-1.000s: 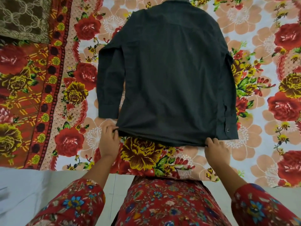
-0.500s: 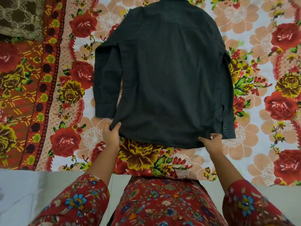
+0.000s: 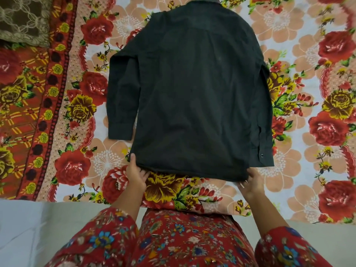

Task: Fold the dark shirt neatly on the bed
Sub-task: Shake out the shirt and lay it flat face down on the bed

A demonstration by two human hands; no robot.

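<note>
At the near edge of the bed [image 3: 300, 182], the person's two hands were set apart at the two ends of the hem [image 3: 192, 171]. The left hand [image 3: 137, 176] gripped the hem's left corner, thumb lying up over the cloth and fingers tucked beneath. The right hand [image 3: 250, 183] held the right corner, its fingers curled round the edge, which stood a little off the bed there. Beyond the hands the shirt [image 3: 192, 93] lay back up in the middle of the bed, running straight away from the near edge. Its left sleeve [image 3: 121, 97] lay out alongside the body. The right sleeve [image 3: 264, 112] lay close along the right side, and its cuff [image 3: 263, 157] ended just beside the right hand. The collar [image 3: 204, 0] was at the far end, partly cut off by the frame. In the far left corner lay a brown patterned cloth [image 3: 21, 18], well apart from the shirt. I judged this to be the straightening step, with the hem being drawn taut and square before any fold. The next move would likely call for bringing a side and its sleeve in over the back, or carrying the hem up toward the collar. Either way, both corners would need to travel evenly so the cloth did not skew or bunch.
</note>
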